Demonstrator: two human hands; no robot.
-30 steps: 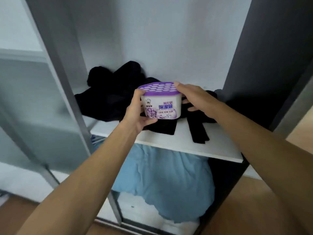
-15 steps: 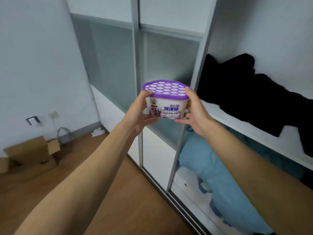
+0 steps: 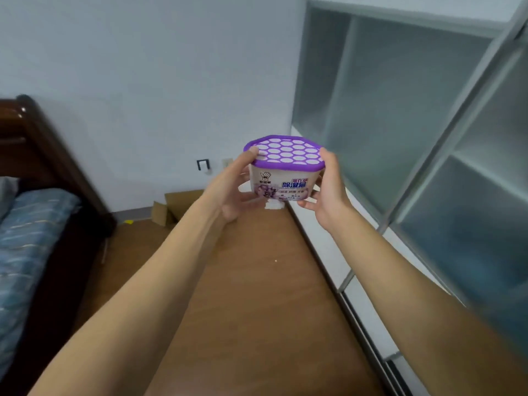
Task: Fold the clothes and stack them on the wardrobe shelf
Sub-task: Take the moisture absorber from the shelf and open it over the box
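A white dehumidifier box [image 3: 285, 178] with a purple honeycomb lid is held up in mid-air between both hands. My left hand [image 3: 231, 190] grips its left side, thumb on the lid's rim. My right hand [image 3: 328, 195] grips its right side. The frosted sliding wardrobe doors [image 3: 400, 115] fill the right of the view. No clothes and no wardrobe shelf are in sight.
A dark wooden bed [image 3: 43, 172] with a blue patterned mattress [image 3: 25, 241] stands at the left. An open cardboard box [image 3: 174, 207] lies on the brown wooden floor [image 3: 257, 281] by the white wall. A wall socket [image 3: 203, 164] sits low on that wall.
My view has swung left, away from the shelf with the black clothes and toward the room. Both hands have carried the box along, still gripping it.
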